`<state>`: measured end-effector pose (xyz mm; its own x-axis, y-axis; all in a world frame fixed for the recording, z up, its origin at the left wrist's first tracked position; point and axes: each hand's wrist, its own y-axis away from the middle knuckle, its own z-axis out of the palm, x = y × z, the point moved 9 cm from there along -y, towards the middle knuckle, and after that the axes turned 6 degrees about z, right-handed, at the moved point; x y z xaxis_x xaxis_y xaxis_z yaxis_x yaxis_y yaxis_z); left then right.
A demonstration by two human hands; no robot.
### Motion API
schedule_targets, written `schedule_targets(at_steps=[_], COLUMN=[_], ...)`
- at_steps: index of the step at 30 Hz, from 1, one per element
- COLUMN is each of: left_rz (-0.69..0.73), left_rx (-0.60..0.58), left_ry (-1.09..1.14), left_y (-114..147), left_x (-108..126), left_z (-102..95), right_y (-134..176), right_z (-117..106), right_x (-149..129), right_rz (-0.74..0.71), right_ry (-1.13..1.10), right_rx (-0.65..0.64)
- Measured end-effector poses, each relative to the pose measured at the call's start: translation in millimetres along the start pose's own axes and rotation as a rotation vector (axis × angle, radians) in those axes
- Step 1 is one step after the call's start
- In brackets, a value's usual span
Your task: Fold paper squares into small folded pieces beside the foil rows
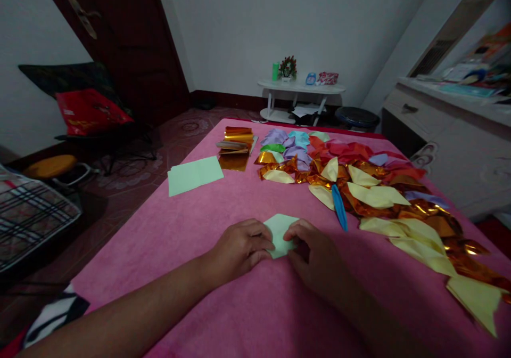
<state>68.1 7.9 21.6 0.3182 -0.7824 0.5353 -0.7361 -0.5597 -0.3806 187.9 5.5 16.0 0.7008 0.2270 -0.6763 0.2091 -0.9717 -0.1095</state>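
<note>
A pale green sheet of paper [281,233], with its corners folded in, is held low over the pink cloth between both hands. My left hand [243,249] pinches its left edge between thumb and fingers. On the opposite edge, my right hand [313,254] grips the paper with bent fingers and thumb. Up and to the left lies a stack of flat pale green paper [195,176]. Many folded paper pieces in yellow [379,195], shiny gold, red and purple spread over the right side, with a slim blue folded piece [339,208] nearest my right hand.
The pink cloth [159,241] covers the table. A stack of shiny gold paper [235,158] sits near its far edge. Beyond stand a small white table [275,84] and a dark round stool [357,117]. A cabinet [439,134] flanks the right, a chair with a red bag [90,112] the left.
</note>
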Motion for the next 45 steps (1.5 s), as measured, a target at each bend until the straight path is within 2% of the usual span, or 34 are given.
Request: schedule_targets(at_steps=[6,13,26,45], left_rz=[-0.142,-0.239,-0.312,-0.304], left_rx=[0.064,0.08,0.187,0.131], left_ry=[0.226,0.329,0.222,0.106], left_y=[-1,-2,3,-5], left_x=[-16,-21,-25,-21], left_z=[0.2,-0.1,-0.8,-0.1], right_y=[4,2,-2,-6], right_z=[2,4,9,16], right_x=[-1,-1,-9,-10], right_rz=[0.002,0.031,0.038,0.043], right_ry=[-0.047,-0.041,0.183,0.313], right_rx=[0.012,0.037,0.077,0.079])
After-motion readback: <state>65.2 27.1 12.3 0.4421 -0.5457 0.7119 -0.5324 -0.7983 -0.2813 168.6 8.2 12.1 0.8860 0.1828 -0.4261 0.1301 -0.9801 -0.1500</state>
